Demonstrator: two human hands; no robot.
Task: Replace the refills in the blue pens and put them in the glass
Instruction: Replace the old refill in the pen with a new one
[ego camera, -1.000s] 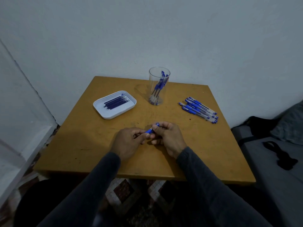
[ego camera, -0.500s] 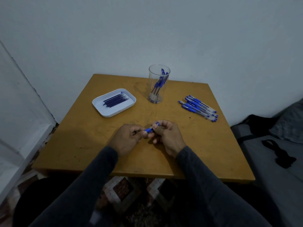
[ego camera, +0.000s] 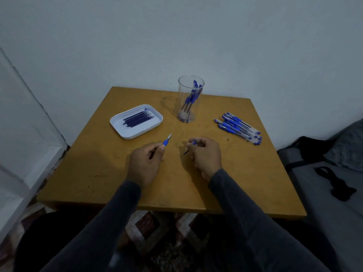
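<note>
Near the table's centre I see my left hand (ego camera: 146, 163) gripping an opened pen (ego camera: 166, 141), my right hand (ego camera: 204, 154) pinching its refill (ego camera: 186, 152); the glass (ego camera: 190, 99) holds several pens, and a pile (ego camera: 238, 127) lies at far right, not yet refilled by my judgement.

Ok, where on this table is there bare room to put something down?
Free: the near table edge around the sleeves, the left side below the white tray, and the right front corner below the loose pens. Crowded: the far strip with tray, glass and pens.
</note>
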